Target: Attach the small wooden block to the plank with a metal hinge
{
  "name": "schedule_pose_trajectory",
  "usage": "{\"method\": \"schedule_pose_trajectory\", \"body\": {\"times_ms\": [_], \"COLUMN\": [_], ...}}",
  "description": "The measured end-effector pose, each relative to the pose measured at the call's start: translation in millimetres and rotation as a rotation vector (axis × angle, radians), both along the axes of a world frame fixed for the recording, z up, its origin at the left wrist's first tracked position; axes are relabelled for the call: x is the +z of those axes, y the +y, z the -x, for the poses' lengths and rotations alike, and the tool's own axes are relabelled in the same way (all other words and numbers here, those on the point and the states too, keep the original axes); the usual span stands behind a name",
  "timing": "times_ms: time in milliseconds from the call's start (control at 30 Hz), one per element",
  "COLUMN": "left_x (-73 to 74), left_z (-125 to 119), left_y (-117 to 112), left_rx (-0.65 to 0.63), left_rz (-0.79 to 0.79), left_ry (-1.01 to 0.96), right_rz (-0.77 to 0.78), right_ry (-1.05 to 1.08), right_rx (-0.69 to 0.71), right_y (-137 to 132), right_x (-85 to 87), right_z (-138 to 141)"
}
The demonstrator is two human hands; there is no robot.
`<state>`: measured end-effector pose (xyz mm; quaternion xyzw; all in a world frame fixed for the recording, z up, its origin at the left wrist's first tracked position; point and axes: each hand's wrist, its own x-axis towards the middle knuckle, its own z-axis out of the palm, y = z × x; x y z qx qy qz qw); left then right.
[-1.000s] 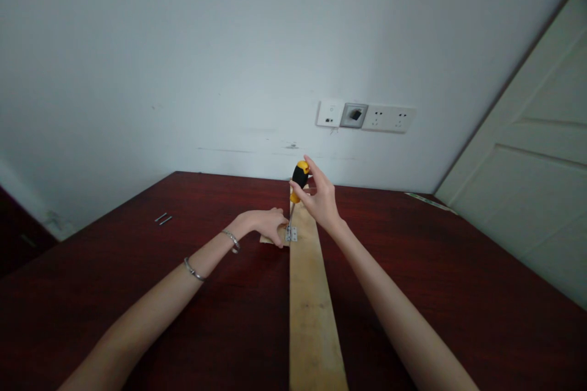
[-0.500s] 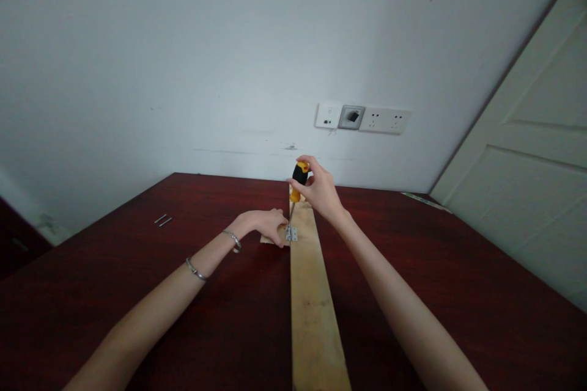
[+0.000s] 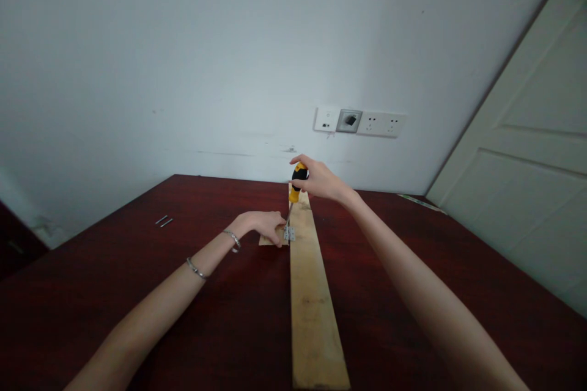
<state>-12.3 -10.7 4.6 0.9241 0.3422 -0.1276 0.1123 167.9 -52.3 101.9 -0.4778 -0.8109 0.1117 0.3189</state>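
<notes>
A silver metal hinge (image 3: pixel 289 233) lies across the seam between a long pale wooden plank (image 3: pixel 312 299) and a small wooden board (image 3: pixel 268 241) on the left. My left hand (image 3: pixel 266 223) grips the small board beside the hinge, thumb toward me and fingertips close to the screwdriver tip. Above the hinge, my right hand (image 3: pixel 316 177) has its fingers wrapped around the yellow and black handle of a screwdriver (image 3: pixel 298 178). The shaft slants down to the hinge's left leaf. Whether a screw sits under the tip is too small to tell.
Two thin metal pieces (image 3: pixel 164 221) lie on the dark red table (image 3: pixel 206 317) at left. A wall with sockets (image 3: pixel 378 124) stands behind the table. A flat strip (image 3: pixel 422 203) rests near the back right edge, beside a white panelled door (image 3: pixel 527 134).
My right hand has rolled around the screwdriver handle, and its wrist and forearm have swung out to the right. My left hand stays on the small board. The view has shifted slightly.
</notes>
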Motion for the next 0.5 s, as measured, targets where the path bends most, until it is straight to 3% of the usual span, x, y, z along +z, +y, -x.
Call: {"method": "schedule_pose_trajectory", "body": {"times_ms": [267,500], "left_x": [-1.4,6.2], "left_z": [1.1,-1.5], "left_y": [0.8,-5.2], "left_rx": [0.0,0.026], "left_rz": [0.009,-0.007], "left_ry": [-0.048,0.012], "right_rz": [-0.16,-0.214], "right_ry": [-0.193,-0.429], "right_rx": [-0.064,0.057], "right_y": [-1.9,-0.9], "right_x": [9.1,14.9], "right_z": [5.8,13.1]}}
